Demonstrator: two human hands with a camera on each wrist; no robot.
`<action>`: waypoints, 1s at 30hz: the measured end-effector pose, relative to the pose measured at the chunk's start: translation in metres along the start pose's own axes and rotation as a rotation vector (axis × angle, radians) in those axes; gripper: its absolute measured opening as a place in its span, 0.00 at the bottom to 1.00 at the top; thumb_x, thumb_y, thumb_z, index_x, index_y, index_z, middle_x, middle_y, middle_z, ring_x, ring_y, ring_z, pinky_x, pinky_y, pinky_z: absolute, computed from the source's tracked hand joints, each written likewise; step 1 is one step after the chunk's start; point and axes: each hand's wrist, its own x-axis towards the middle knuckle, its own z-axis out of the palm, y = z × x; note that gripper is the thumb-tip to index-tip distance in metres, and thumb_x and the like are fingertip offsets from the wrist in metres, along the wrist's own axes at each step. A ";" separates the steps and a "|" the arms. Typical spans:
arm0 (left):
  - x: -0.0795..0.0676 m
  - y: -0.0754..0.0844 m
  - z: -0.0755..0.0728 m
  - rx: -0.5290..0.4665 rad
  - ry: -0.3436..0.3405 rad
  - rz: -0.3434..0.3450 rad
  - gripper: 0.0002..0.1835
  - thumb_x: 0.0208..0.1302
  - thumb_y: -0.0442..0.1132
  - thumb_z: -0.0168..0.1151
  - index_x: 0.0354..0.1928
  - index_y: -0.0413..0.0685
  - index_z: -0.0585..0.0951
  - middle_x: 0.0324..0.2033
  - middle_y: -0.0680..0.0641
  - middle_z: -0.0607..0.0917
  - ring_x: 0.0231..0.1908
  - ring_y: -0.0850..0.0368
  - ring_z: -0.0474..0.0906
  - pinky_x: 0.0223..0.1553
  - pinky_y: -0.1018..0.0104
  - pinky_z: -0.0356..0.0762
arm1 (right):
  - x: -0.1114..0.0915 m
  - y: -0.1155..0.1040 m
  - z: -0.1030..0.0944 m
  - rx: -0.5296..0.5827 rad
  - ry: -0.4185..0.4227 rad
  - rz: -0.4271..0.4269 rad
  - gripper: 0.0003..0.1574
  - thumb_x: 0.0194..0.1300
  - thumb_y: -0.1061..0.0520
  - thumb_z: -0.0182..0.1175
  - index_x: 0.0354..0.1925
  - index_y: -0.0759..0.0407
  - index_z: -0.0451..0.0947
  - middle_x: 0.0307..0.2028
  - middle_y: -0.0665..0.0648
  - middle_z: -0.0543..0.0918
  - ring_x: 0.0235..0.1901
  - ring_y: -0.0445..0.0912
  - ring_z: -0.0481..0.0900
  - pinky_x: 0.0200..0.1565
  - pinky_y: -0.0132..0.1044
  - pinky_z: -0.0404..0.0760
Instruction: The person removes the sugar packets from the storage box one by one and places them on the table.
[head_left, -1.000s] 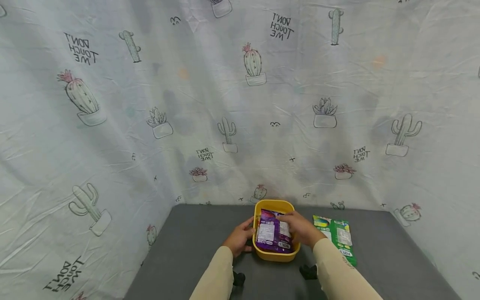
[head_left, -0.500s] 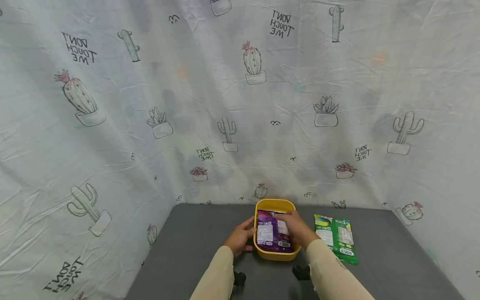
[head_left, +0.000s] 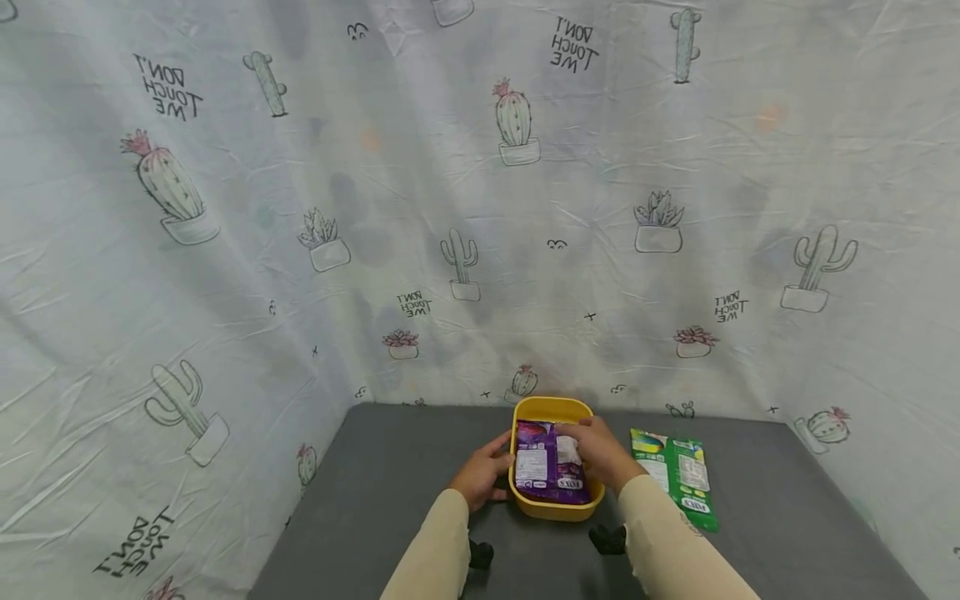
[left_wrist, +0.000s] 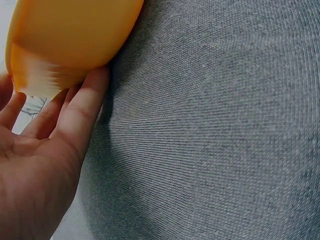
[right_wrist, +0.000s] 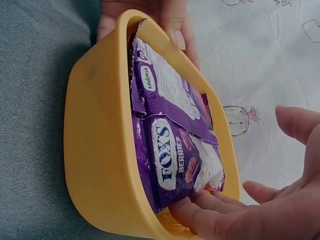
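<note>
A purple FOX'S Berries packet (right_wrist: 170, 150) lies inside a yellow tub (head_left: 557, 511), filling most of its opening. My left hand (head_left: 482, 477) steadies the tub's left side. In the left wrist view its fingers (left_wrist: 82, 105) lie fairly straight against the outer wall, low down near the table. My right hand (head_left: 600, 454) reaches over the tub's right rim. In the right wrist view its extended fingers (right_wrist: 200, 215) touch the packet's edge beside the wall, while the thumb (right_wrist: 295, 122) stands apart in the air. The fingertips are partly hidden by the packet.
A green FOX'S packet (head_left: 678, 479) lies flat on the dark grey table (head_left: 390, 483), right of the tub. Behind the table hangs a pale cloth (head_left: 480, 192) printed with cacti. Black pieces (head_left: 607, 540) show beside both wrists.
My right forearm has swung slightly left, uncovering more of the green packet. The right fingers have shifted a little on the purple packet, which lies flatter. The left hand keeps its place.
</note>
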 end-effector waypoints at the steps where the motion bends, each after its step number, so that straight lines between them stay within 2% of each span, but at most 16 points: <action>1: 0.000 0.001 0.001 0.000 -0.001 0.003 0.32 0.87 0.41 0.56 0.87 0.54 0.64 0.71 0.37 0.76 0.64 0.41 0.79 0.49 0.35 0.85 | -0.001 0.000 -0.001 0.005 -0.006 -0.002 0.57 0.80 0.42 0.65 0.80 0.73 0.44 0.76 0.83 0.54 0.74 0.77 0.59 0.67 0.74 0.66; 5: -0.002 0.003 0.002 -0.012 -0.007 0.011 0.32 0.87 0.41 0.55 0.87 0.53 0.63 0.71 0.37 0.77 0.65 0.40 0.78 0.50 0.33 0.84 | -0.003 -0.005 -0.004 -0.001 -0.016 0.005 0.57 0.80 0.44 0.66 0.80 0.74 0.44 0.76 0.84 0.54 0.74 0.78 0.58 0.67 0.74 0.65; 15: 0.000 0.001 0.002 -0.016 -0.009 0.005 0.31 0.87 0.41 0.56 0.86 0.54 0.65 0.68 0.39 0.80 0.61 0.43 0.82 0.49 0.36 0.85 | -0.001 -0.006 -0.008 -0.041 -0.036 0.009 0.56 0.79 0.46 0.68 0.81 0.72 0.46 0.75 0.82 0.58 0.75 0.77 0.59 0.68 0.72 0.66; 19: 0.000 0.001 0.002 -0.019 -0.013 0.005 0.31 0.88 0.40 0.55 0.87 0.53 0.63 0.69 0.38 0.79 0.61 0.42 0.81 0.50 0.35 0.85 | 0.001 -0.003 -0.009 -0.037 -0.027 0.013 0.56 0.79 0.51 0.68 0.83 0.70 0.44 0.76 0.81 0.58 0.73 0.75 0.63 0.67 0.70 0.69; 25: -0.001 0.001 0.001 -0.018 -0.016 0.001 0.32 0.88 0.40 0.55 0.87 0.53 0.62 0.70 0.38 0.79 0.61 0.42 0.81 0.51 0.35 0.84 | 0.009 0.002 -0.010 -0.065 -0.003 0.021 0.55 0.76 0.56 0.70 0.84 0.67 0.47 0.75 0.79 0.60 0.67 0.72 0.71 0.63 0.67 0.76; 30: 0.002 -0.001 0.000 -0.021 -0.019 -0.007 0.32 0.87 0.41 0.56 0.87 0.53 0.63 0.70 0.38 0.79 0.61 0.43 0.81 0.50 0.35 0.85 | 0.016 0.007 -0.011 -0.087 0.015 0.021 0.54 0.76 0.57 0.70 0.83 0.70 0.49 0.74 0.80 0.63 0.65 0.71 0.75 0.62 0.65 0.78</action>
